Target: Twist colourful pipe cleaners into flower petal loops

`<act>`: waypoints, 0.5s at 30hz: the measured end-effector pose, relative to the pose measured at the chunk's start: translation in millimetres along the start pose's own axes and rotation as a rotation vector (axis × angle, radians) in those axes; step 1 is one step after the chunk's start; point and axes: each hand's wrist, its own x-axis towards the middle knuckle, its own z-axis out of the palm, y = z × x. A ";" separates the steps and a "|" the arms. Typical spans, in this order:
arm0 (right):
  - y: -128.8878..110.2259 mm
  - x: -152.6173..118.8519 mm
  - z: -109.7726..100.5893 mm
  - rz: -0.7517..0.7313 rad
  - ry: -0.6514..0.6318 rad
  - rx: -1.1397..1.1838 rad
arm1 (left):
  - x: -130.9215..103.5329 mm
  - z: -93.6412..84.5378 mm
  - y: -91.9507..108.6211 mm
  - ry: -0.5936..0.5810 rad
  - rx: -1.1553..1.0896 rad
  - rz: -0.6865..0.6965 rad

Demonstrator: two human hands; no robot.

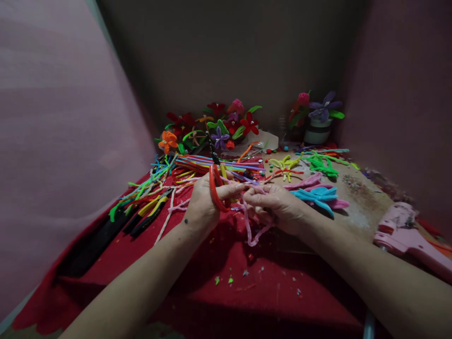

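Observation:
Over the red cloth, my left hand (208, 200) is closed, its thumb and finger pinching a length of pink pipe cleaner (249, 230). A pair of scissors with a red loop handle (214, 188) is also in that hand, its dark end pointing away from me. My right hand (275, 205) pinches the same pink pipe cleaner just beside the left fingertips. A bent loop of it hangs below both hands. Partly hidden by my fingers is the exact spot where they grip. Behind the hands lies a bundle of coloured pipe cleaners (197, 162).
Pliers (150, 214) with yellow-black handles lie at left. Blue petals (318, 195), a yellow piece (285, 165) and green pieces (321, 165) rest on a board at right, near a pink glue gun (402, 230). Pipe-cleaner flowers (221, 136) and a flower pot (318, 131) stand behind.

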 end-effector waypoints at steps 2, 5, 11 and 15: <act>-0.9 -1.5 2.8 0.006 0.025 -0.066 | 0.0 -1.0 1.8 0.044 0.066 -0.001; -2.8 -3.8 7.5 0.025 0.104 -0.143 | 1.8 -2.7 1.7 0.052 0.132 0.000; -4.0 -3.5 9.5 0.067 0.133 -0.112 | 6.8 -5.7 0.0 0.052 0.172 0.029; -1.8 -2.1 7.4 0.050 0.031 -0.004 | 6.8 -9.8 -5.0 -0.104 0.130 -0.014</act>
